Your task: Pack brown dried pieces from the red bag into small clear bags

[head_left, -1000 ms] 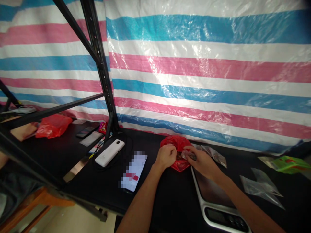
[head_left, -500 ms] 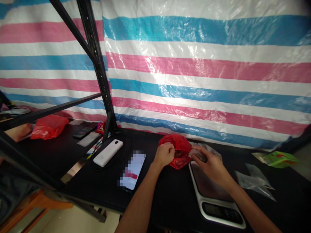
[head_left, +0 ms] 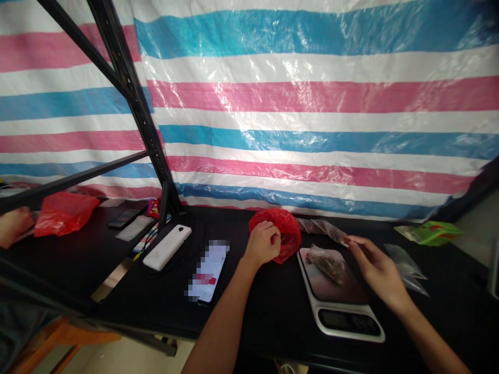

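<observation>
My left hand (head_left: 263, 242) grips the gathered top of a red plastic bag (head_left: 290, 239) on the black table. A small clear plastic bag of brown pieces (head_left: 326, 265) lies on the pan of a digital kitchen scale (head_left: 349, 321). My right hand (head_left: 376, 271) hovers just to the right of that bag, above the scale's right corner, with its fingers apart and nothing in them. Several more small clear bags (head_left: 322, 226) lie against the scale's far edge.
A white power bank (head_left: 167, 247) and a phone with a blurred screen (head_left: 206, 271) lie left of my left arm. Clear bags (head_left: 405, 267) and a green packet (head_left: 432, 234) lie right. A black shelf upright (head_left: 132, 104) stands left; a co-worker's hand (head_left: 13, 226) shows beyond it.
My right hand has let go of the small clear bag, which now lies on the scale pan. That hand has moved right, and the view has turned slightly.
</observation>
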A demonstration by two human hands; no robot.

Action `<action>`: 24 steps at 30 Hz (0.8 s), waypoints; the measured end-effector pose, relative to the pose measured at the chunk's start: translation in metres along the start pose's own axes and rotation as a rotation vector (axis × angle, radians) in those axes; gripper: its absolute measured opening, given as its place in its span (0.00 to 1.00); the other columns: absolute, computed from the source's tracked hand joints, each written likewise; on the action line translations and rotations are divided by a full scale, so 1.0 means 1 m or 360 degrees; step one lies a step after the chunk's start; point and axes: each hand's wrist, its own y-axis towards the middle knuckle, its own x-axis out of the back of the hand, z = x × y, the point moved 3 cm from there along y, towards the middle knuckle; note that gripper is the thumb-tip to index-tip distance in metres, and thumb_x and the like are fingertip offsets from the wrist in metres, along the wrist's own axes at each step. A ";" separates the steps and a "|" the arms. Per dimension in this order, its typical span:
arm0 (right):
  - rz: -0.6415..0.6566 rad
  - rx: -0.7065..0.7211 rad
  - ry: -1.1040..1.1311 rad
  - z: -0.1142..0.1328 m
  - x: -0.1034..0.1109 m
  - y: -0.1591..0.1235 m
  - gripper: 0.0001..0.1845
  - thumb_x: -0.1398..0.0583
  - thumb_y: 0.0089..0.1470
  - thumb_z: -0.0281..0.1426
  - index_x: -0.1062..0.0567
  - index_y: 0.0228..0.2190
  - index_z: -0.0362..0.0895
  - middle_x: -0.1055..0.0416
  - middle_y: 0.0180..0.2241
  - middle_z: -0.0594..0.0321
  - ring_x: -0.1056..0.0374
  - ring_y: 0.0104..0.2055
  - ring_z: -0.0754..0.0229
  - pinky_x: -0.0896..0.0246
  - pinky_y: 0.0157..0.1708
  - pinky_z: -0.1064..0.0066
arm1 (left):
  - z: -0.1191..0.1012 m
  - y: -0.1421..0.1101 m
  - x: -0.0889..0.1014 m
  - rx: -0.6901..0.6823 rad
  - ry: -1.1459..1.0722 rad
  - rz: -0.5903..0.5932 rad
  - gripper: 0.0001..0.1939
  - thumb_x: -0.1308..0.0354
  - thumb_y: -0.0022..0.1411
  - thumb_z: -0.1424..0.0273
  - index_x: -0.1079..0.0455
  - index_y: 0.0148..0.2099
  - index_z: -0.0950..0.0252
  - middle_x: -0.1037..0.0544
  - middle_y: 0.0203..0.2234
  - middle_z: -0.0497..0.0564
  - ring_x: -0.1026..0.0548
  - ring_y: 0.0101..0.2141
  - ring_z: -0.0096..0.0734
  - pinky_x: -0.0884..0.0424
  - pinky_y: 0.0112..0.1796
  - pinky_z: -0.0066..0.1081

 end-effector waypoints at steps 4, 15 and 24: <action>-0.0240 -0.0134 -0.0079 -0.020 0.011 -0.021 0.24 0.42 0.62 0.54 0.19 0.42 0.48 0.19 0.38 0.58 0.22 0.41 0.49 0.26 0.46 0.59 | -0.004 0.000 0.001 -0.0022 -0.0006 -0.0096 0.13 0.45 0.57 0.84 0.30 0.28 0.61 0.23 0.29 0.50 0.25 0.34 0.35 0.29 0.42 0.35; -0.0316 -0.0106 -0.0127 -0.016 0.018 -0.034 0.22 0.42 0.63 0.51 0.20 0.42 0.47 0.21 0.39 0.57 0.25 0.37 0.52 0.31 0.40 0.62 | 0.008 -0.005 0.013 0.0190 -0.0004 -0.0607 0.14 0.48 0.60 0.83 0.30 0.30 0.60 0.25 0.28 0.49 0.25 0.34 0.35 0.30 0.40 0.34; -0.0242 -0.0035 -0.0170 -0.011 0.014 -0.037 0.20 0.42 0.63 0.50 0.20 0.40 0.48 0.20 0.37 0.59 0.24 0.36 0.53 0.29 0.38 0.65 | 0.012 -0.006 0.018 0.0365 -0.0076 -0.0794 0.13 0.50 0.61 0.83 0.31 0.31 0.60 0.26 0.29 0.47 0.25 0.33 0.31 0.30 0.38 0.30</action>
